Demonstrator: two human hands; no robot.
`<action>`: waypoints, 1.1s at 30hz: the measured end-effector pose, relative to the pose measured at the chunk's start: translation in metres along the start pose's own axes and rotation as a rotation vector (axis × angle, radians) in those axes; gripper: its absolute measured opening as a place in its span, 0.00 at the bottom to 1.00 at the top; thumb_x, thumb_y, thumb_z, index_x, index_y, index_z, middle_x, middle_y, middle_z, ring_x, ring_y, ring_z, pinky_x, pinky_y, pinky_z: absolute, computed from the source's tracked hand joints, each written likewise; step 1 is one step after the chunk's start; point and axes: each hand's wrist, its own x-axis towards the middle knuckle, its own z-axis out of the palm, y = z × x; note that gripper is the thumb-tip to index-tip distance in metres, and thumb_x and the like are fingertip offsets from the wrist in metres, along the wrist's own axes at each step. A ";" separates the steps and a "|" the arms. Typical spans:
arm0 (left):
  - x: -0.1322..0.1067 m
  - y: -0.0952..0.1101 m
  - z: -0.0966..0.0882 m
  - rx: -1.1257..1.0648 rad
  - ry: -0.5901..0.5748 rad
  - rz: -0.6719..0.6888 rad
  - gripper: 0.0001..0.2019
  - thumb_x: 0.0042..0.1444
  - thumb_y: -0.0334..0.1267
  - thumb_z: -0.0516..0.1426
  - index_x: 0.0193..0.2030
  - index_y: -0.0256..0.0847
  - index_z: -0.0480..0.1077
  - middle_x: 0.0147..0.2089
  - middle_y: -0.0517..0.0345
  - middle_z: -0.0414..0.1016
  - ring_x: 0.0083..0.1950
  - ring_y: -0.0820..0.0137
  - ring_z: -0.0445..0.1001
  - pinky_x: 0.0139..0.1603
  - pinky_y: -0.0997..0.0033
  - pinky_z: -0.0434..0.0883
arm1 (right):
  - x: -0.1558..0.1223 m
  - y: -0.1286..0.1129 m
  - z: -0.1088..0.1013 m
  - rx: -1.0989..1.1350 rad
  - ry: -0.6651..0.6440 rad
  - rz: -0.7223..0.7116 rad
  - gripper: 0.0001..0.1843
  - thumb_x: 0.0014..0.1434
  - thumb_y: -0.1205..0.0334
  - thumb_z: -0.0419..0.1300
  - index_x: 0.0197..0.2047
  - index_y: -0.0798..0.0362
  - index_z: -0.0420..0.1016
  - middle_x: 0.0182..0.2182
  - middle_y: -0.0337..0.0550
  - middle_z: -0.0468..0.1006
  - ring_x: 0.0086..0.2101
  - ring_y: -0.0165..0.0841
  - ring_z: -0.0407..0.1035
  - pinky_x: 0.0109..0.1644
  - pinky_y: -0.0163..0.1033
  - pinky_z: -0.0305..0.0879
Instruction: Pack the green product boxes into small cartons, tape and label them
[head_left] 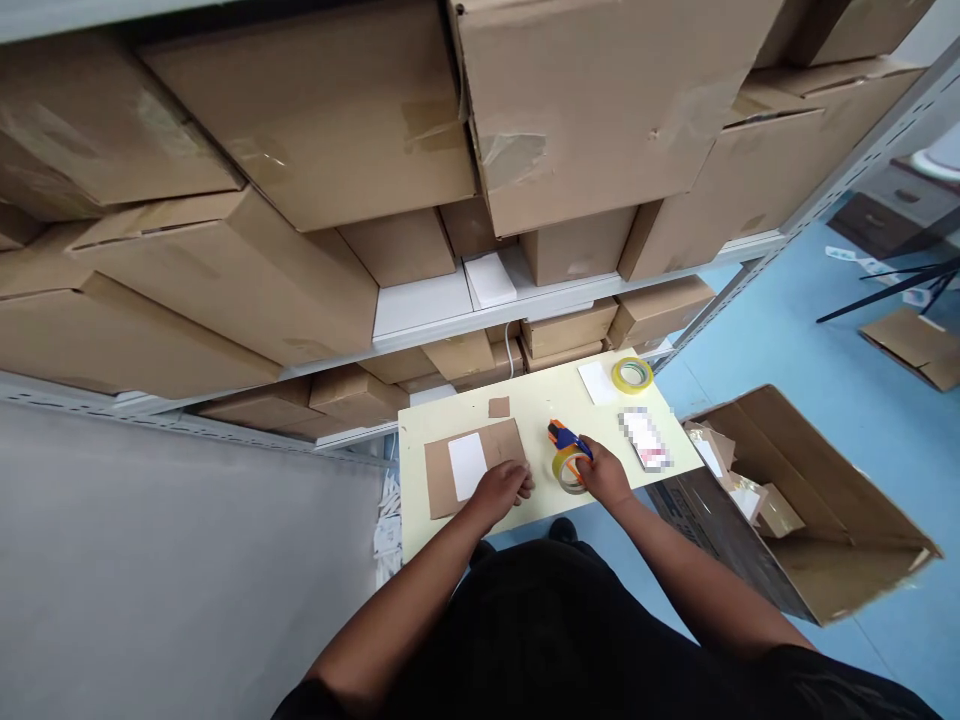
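A tape dispenser [568,440] with blue and orange parts and a roll of yellowish tape is gripped in my right hand [606,474], low over the right half of a pale yellow table. My left hand [504,492] is closed, its fingers curled at the right edge of a flat brown cardboard piece [491,445]. Whether those fingers hold anything is hidden. On the cardboard lies a white label [467,466]. Just beyond it is a small brown cardboard scrap [499,407].
A yellow tape roll [631,375] partly covers white paper [595,382] at the table's [420,415] far right, near a pixelated flat item [645,440]. Right of the table stands an open carton [832,470] with small packages inside. Shelves of cardboard boxes [322,110] rise ahead.
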 end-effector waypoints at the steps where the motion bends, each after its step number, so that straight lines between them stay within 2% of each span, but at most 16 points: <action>1: 0.008 0.006 0.008 -0.046 -0.011 -0.040 0.28 0.59 0.66 0.53 0.36 0.39 0.71 0.35 0.51 0.78 0.34 0.67 0.76 0.32 0.70 0.70 | -0.004 -0.004 -0.003 0.022 0.027 -0.055 0.31 0.63 0.61 0.54 0.68 0.52 0.67 0.58 0.50 0.77 0.56 0.44 0.71 0.63 0.47 0.66; 5: 0.025 0.018 0.025 -0.191 -0.031 -0.123 0.30 0.58 0.69 0.52 0.36 0.38 0.70 0.33 0.52 0.76 0.31 0.70 0.75 0.30 0.72 0.69 | -0.021 -0.017 -0.014 0.024 0.079 -0.214 0.34 0.61 0.64 0.55 0.71 0.50 0.65 0.59 0.52 0.75 0.57 0.48 0.68 0.66 0.54 0.63; 10: 0.019 0.009 0.025 -0.261 -0.037 -0.081 0.18 0.56 0.55 0.59 0.34 0.39 0.69 0.30 0.55 0.75 0.30 0.70 0.76 0.31 0.72 0.70 | -0.045 -0.029 -0.023 0.036 0.095 -0.278 0.37 0.56 0.68 0.58 0.69 0.51 0.65 0.55 0.54 0.74 0.55 0.48 0.68 0.64 0.56 0.64; 13: 0.012 0.003 0.014 -0.229 -0.065 -0.092 0.14 0.56 0.50 0.58 0.33 0.40 0.69 0.29 0.54 0.76 0.29 0.69 0.77 0.30 0.71 0.71 | -0.059 -0.042 -0.017 0.101 0.071 -0.229 0.37 0.54 0.68 0.59 0.68 0.49 0.64 0.54 0.50 0.72 0.53 0.44 0.69 0.62 0.51 0.67; 16: 0.010 -0.001 -0.004 -0.132 -0.079 -0.077 0.12 0.56 0.47 0.56 0.30 0.40 0.69 0.27 0.54 0.75 0.28 0.69 0.76 0.28 0.72 0.70 | -0.069 -0.058 -0.002 0.150 0.062 -0.157 0.36 0.53 0.69 0.60 0.65 0.47 0.65 0.52 0.46 0.72 0.51 0.41 0.70 0.61 0.48 0.67; 21: 0.013 -0.013 -0.029 0.054 -0.122 -0.051 0.11 0.56 0.43 0.54 0.27 0.41 0.67 0.25 0.58 0.73 0.24 0.72 0.72 0.24 0.74 0.65 | -0.092 -0.076 0.024 0.182 0.116 -0.069 0.33 0.54 0.68 0.59 0.64 0.48 0.66 0.52 0.47 0.72 0.52 0.41 0.70 0.60 0.47 0.67; 24: 0.012 -0.027 -0.028 0.112 -0.181 -0.073 0.13 0.59 0.47 0.53 0.29 0.41 0.67 0.24 0.60 0.71 0.23 0.72 0.70 0.24 0.74 0.64 | -0.114 -0.076 0.032 0.185 0.119 -0.024 0.31 0.54 0.66 0.60 0.62 0.49 0.67 0.51 0.47 0.72 0.51 0.43 0.70 0.58 0.48 0.67; 28: 0.010 -0.041 -0.014 0.233 -0.233 -0.052 0.17 0.60 0.52 0.53 0.28 0.42 0.67 0.24 0.61 0.71 0.24 0.71 0.71 0.26 0.73 0.64 | -0.137 -0.064 0.035 0.206 0.141 0.053 0.30 0.51 0.66 0.62 0.59 0.47 0.68 0.50 0.46 0.73 0.51 0.43 0.70 0.58 0.48 0.68; 30: 0.015 -0.037 -0.007 0.334 -0.245 -0.002 0.17 0.61 0.51 0.53 0.27 0.42 0.67 0.24 0.60 0.72 0.26 0.70 0.72 0.28 0.72 0.66 | -0.137 -0.056 0.032 0.227 0.146 0.076 0.30 0.52 0.66 0.61 0.59 0.47 0.68 0.51 0.46 0.74 0.51 0.43 0.70 0.58 0.48 0.67; 33: 0.037 -0.009 0.000 0.608 -0.265 0.159 0.18 0.63 0.47 0.51 0.27 0.41 0.71 0.26 0.55 0.76 0.30 0.66 0.75 0.34 0.68 0.67 | -0.126 -0.042 0.023 0.291 0.157 0.097 0.30 0.52 0.63 0.61 0.59 0.47 0.68 0.52 0.46 0.74 0.52 0.44 0.70 0.59 0.47 0.66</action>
